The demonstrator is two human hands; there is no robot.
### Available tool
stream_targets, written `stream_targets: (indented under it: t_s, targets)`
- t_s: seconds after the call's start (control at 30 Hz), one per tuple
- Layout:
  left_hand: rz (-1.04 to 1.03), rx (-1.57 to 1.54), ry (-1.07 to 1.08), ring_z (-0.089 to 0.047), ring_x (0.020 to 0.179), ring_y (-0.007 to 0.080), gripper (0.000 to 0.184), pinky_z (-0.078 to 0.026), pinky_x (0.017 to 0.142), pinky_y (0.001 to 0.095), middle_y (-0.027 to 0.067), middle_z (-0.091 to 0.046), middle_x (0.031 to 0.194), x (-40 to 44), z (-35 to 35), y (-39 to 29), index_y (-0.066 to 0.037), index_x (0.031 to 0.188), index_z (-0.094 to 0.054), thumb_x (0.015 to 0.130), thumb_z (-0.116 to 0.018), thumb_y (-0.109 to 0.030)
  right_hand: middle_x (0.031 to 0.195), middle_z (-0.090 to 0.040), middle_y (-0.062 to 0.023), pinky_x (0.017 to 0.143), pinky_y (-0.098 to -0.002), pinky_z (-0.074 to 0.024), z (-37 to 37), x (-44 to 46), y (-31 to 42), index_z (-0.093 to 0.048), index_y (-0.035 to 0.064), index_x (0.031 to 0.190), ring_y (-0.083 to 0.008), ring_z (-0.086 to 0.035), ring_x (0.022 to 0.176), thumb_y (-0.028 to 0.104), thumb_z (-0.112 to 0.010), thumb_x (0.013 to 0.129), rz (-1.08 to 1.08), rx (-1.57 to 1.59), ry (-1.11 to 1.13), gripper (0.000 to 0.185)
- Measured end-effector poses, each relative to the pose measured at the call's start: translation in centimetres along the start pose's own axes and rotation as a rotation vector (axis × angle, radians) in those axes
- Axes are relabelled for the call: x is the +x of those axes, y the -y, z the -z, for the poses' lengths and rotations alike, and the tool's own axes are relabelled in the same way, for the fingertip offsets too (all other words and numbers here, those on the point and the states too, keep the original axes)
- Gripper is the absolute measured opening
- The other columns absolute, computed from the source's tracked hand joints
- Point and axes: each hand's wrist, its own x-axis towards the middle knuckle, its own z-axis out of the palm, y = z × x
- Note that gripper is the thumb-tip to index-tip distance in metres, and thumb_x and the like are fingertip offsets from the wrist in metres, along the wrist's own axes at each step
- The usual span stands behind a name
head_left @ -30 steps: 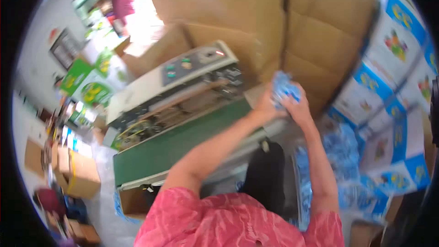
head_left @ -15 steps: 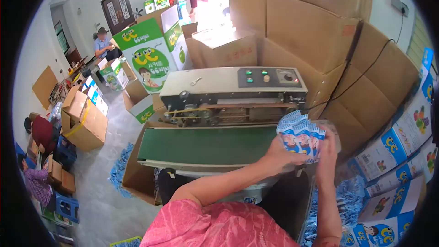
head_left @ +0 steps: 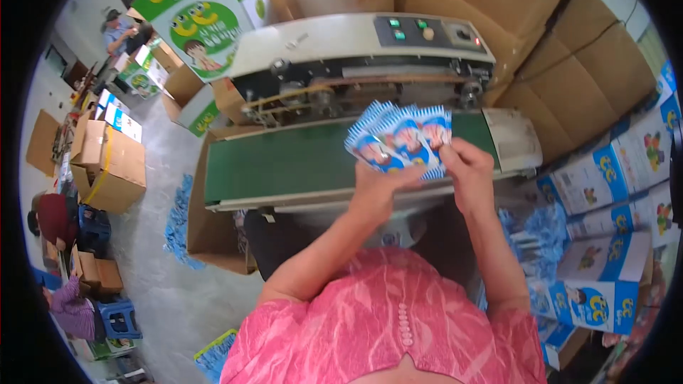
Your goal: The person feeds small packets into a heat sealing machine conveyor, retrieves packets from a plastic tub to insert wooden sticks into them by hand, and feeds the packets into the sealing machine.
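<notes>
Several blue and white packets [head_left: 404, 139], fanned out with striped edges upward, are held between my two hands over the green conveyor belt [head_left: 277, 163]. My left hand [head_left: 380, 188] grips the bundle from below at its left side, the thumb lying across the lower edge. At the right end, my right hand [head_left: 467, 171] pinches the packets between thumb and fingers. Behind the belt stands the sealing machine [head_left: 327, 43], with green buttons and a dial on its panel.
Blue packets [head_left: 544, 231] lie piled at the right beside printed blue and white cartons [head_left: 597, 306]. A brown box [head_left: 213, 242] stands under the belt's left end. Large cardboard [head_left: 583, 92] rises behind. At far left sit people [head_left: 75, 306] among boxes [head_left: 114, 163].
Both hands have moved left with the packets, from the belt's right end to over the belt. The packets are now fanned wider. The view has tilted down.
</notes>
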Motion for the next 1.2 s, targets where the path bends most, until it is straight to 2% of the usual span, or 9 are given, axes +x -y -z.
stream_targets:
  t_s: [0.07, 0.2, 0.37, 0.5, 0.63, 0.77, 0.83, 0.97, 1.2]
  targets:
    - [-0.043, 0.016, 0.026, -0.065, 0.083, 0.0178, 0.045, -0.057, 0.068, 0.0313, 0.0066, -0.064, 0.097, 0.1, -0.1, -0.1, -0.001, 0.108, -0.057, 0.067, -0.074, 0.005, 0.085, -0.063, 0.0012, 0.069, -0.0197, -0.0423, 0.2, 0.1, -1.4, -0.064, 0.0006, 0.094, -0.0069, -0.057, 0.078, 0.005, -0.063, 0.083, -0.176, 0.342, -0.03, 0.012]
    - [-0.076, 0.032, 0.057, -0.065, 0.083, 0.0175, 0.046, -0.057, 0.068, 0.0319, 0.0064, -0.064, 0.096, 0.9, 0.4, 1.9, -0.001, 0.109, -0.056, 0.067, -0.074, 0.005, 0.085, -0.063, 0.0023, 0.067, -0.0202, -0.0435, 1.2, 0.2, -1.2, -0.065, 0.0019, 0.096, -0.004, -0.054, 0.076, 0.003, -0.065, 0.082, -0.08, 0.206, 0.109, 0.014]
    - [-0.092, 0.063, 0.064, -0.065, 0.082, 0.0175, 0.044, -0.057, 0.068, 0.0315, 0.0064, -0.064, 0.096, 1.2, -1.5, 3.0, -0.002, 0.107, -0.056, 0.068, -0.073, 0.006, 0.091, -0.065, -0.0002, 0.071, -0.0213, -0.0458, 2.2, 0.1, -1.8, -0.064, 0.0027, 0.099, -0.0056, -0.057, 0.08, 0.004, -0.065, 0.083, -0.006, 0.257, 0.045, 0.016]
    - [-0.025, 0.019, -0.013, -0.065, 0.083, 0.0176, 0.04, -0.056, 0.066, 0.0305, 0.0065, -0.064, 0.096, 2.0, -1.9, 3.3, -0.003, 0.104, -0.056, 0.068, -0.072, 0.008, 0.099, -0.065, -0.0021, 0.083, -0.0269, -0.0457, 3.5, 0.2, -2.8, -0.063, 0.003, 0.102, -0.0092, -0.059, 0.087, 0.005, -0.066, 0.083, -0.108, 0.548, -0.019, 0.02]
    - [-0.063, 0.045, -0.029, -0.064, 0.083, 0.0172, 0.039, -0.056, 0.063, 0.0295, 0.0063, -0.063, 0.095, 2.2, -2.0, 3.6, -0.004, 0.103, -0.056, 0.069, -0.071, 0.008, 0.099, -0.064, -0.0039, 0.074, -0.0264, -0.0499, 3.3, -0.2, -3.5, -0.061, 0.0033, 0.103, -0.0117, -0.061, 0.081, 0.007, -0.064, 0.085, -0.093, 0.42, 0.008, 0.019]
    - [-0.087, 0.046, -0.069, -0.064, 0.084, 0.0173, 0.041, -0.055, 0.064, 0.03, 0.0059, -0.062, 0.096, 2.4, -1.4, 3.3, -0.004, 0.104, -0.055, 0.068, -0.07, 0.009, 0.095, -0.065, -0.0053, 0.059, -0.0255, -0.053, 4.9, 1.2, -2.7, -0.06, 0.0028, 0.101, -0.0125, -0.062, 0.071, 0.011, -0.062, 0.087, -0.193, 0.514, -0.188, 0.016]
    - [-0.091, 0.065, -0.021, -0.064, 0.086, 0.0182, 0.043, -0.055, 0.066, 0.0309, 0.0059, -0.062, 0.095, 2.0, -0.9, 2.6, -0.004, 0.106, -0.055, 0.068, -0.07, 0.009, 0.087, -0.065, -0.0062, 0.048, -0.0248, -0.0532, 8.2, 2.9, -3.9, -0.059, 0.0019, 0.098, -0.0123, -0.061, 0.059, 0.015, -0.058, 0.09, -0.132, 0.162, -0.296, 0.015]
    - [-0.048, 0.022, 0.079, -0.063, 0.089, 0.0195, 0.045, -0.054, 0.071, 0.0328, 0.0064, -0.061, 0.096, 1.5, -0.2, 1.8, -0.005, 0.108, -0.054, 0.068, -0.069, 0.01, 0.081, -0.065, -0.0057, 0.049, -0.0238, -0.0538, 11.8, 6.3, -3.6, -0.059, 0.001, 0.097, -0.0107, -0.059, 0.055, 0.017, -0.057, 0.091, -0.182, 0.107, -0.365, 0.017]
    - [0.112, -0.092, 0.133, -0.062, 0.091, 0.0201, 0.049, -0.052, 0.077, 0.0349, 0.007, -0.06, 0.098, 1.1, 0.1, 0.3, -0.006, 0.11, -0.053, 0.066, -0.069, 0.01, 0.078, -0.065, -0.0062, 0.048, -0.0232, -0.0536, 12.4, 7.9, -4.8, -0.06, 0.0011, 0.093, -0.0107, -0.06, 0.055, 0.017, -0.059, 0.089, -0.376, 0.107, -0.205, 0.016]
